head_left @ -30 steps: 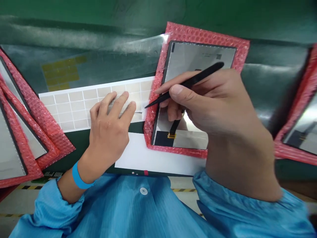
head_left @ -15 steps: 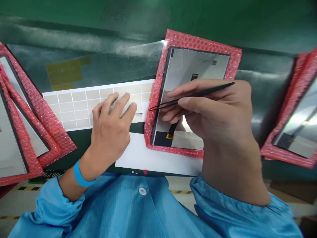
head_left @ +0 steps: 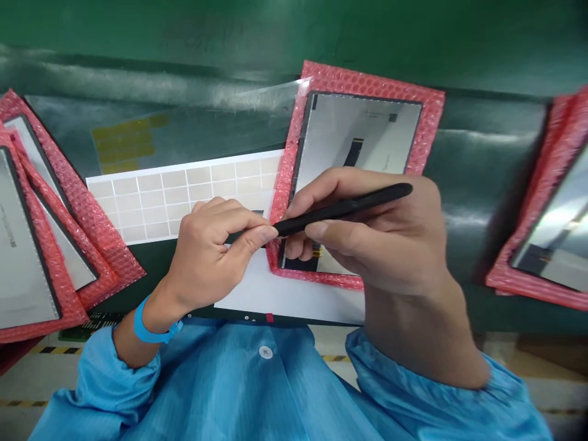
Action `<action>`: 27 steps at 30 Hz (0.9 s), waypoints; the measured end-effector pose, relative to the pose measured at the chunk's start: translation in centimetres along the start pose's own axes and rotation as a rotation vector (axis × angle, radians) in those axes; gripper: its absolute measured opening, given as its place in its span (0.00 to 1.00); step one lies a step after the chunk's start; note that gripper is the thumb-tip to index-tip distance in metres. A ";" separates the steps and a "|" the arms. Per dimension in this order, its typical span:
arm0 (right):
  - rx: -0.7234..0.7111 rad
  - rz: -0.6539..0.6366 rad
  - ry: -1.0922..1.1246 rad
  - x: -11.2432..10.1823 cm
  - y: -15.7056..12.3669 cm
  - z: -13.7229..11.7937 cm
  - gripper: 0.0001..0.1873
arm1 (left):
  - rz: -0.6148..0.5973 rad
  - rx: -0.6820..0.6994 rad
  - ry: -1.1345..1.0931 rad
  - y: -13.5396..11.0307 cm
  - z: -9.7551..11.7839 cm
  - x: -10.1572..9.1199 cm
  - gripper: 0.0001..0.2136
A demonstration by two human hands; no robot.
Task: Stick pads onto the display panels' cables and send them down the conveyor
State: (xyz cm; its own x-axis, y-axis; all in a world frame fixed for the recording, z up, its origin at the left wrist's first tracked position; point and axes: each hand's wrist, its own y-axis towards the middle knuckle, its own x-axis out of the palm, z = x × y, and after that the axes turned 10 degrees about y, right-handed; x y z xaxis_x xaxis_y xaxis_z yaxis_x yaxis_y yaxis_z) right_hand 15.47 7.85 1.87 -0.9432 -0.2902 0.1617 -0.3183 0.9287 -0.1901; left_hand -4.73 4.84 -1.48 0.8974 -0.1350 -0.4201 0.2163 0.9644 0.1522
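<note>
My right hand [head_left: 381, 226] grips a pair of black tweezers [head_left: 340, 208], slanting down to the left over a display panel [head_left: 335, 122]. At the tweezers' front end, the thumb and forefinger of my left hand [head_left: 211, 257] pinch together. The tips are hidden there, and I cannot tell whether something small lies between them. Behind my left hand is a white sheet of pale rectangular labels [head_left: 174, 196], with a small dark patch near its right end. The panel lies back side up on pink bubble wrap [head_left: 372, 76], its flex cable partly covered by my right hand.
More panels [head_left: 27, 245] in pink bubble wrap [head_left: 110, 257] overlap at the left. Another wrapped panel [head_left: 555, 233] lies at the right. White paper [head_left: 294, 300] sits under the near edge of the middle wrap. Yellow labels [head_left: 124, 144] on clear film lie behind the sheet.
My left hand has lifted from the label sheet and moved right, closing at the tweezers' front end. My right hand has turned the tweezers and come slightly left and nearer to me.
</note>
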 end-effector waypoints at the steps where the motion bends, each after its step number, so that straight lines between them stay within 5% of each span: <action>1: -0.012 -0.019 0.015 -0.2 0.1 0.1 0.03 | 0.005 0.010 0.013 0.0 0.0 0.0 0.11; 8: -0.083 -0.061 0.062 0.1 0.3 0.6 0.08 | 0.054 0.079 0.166 -0.3 -0.2 0.6 0.13; 13: -0.062 0.034 0.084 0.0 0.2 1.0 0.11 | 0.083 0.084 0.221 -0.6 -0.3 0.7 0.13; 18: -0.040 0.263 0.070 -1.5 0.6 1.2 0.15 | 0.269 0.005 0.431 -0.7 -1.1 0.8 0.10; 22: 0.018 0.322 0.001 -2.0 1.2 1.3 0.20 | 0.139 0.010 0.731 -0.7 -1.7 1.3 0.11; 27: 0.083 0.325 -0.052 -1.8 1.4 1.4 0.23 | 0.082 0.001 0.786 -0.8 -1.5 1.4 0.12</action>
State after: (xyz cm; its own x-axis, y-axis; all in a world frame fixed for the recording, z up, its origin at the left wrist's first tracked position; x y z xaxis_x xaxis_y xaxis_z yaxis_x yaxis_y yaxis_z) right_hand 16.59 9.37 -0.09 -0.9995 0.0047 0.0303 -0.0047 0.9532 -0.3025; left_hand -4.22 4.23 -3.56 0.3759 0.1373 -0.9164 0.1617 0.9641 0.2107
